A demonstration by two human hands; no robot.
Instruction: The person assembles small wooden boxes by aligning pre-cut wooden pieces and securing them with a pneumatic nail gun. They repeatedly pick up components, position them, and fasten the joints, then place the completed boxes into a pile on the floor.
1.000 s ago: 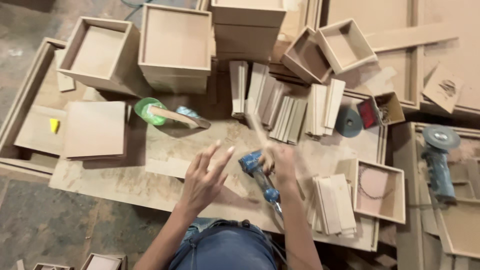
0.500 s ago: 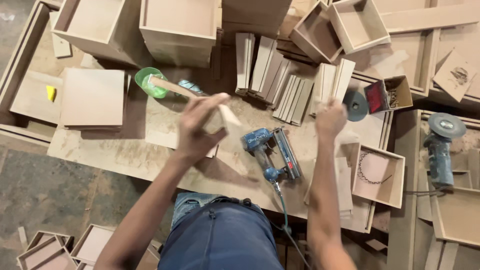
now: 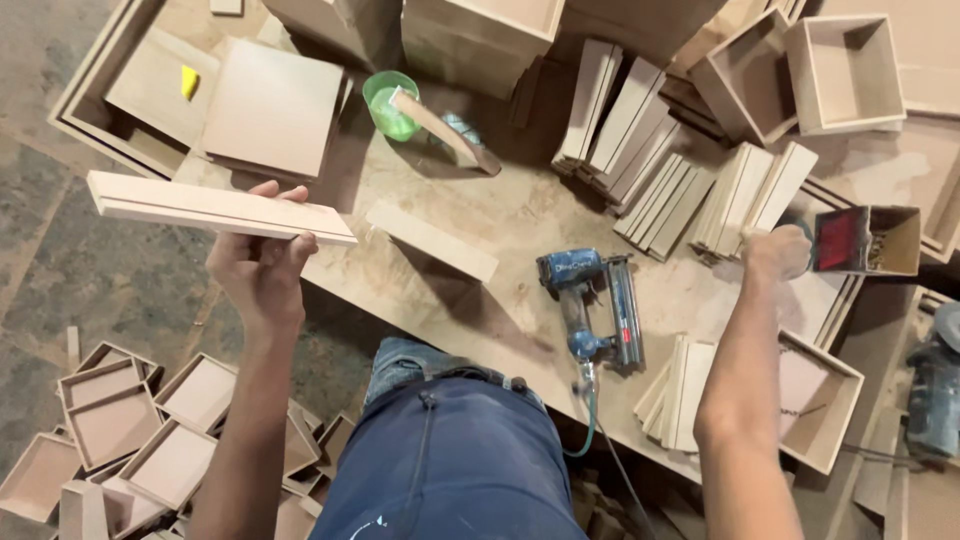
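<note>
Firmly keep your left hand (image 3: 262, 270) pinching the long pale wooden strip (image 3: 215, 208) level, left of the blue nail gun (image 3: 590, 300), while your right hand (image 3: 778, 252), fingers hidden, reaches the small red-lined box (image 3: 865, 240).

The right hand (image 3: 778, 252) is blurred, so its fingers cannot be made out, nor whether they touch the small open box (image 3: 868, 241) just beside them. The grooved wooden strip (image 3: 215, 209) hides the left hand's (image 3: 262, 265) fingertips. The grinder (image 3: 938, 385) is cut off by the right edge.
</note>
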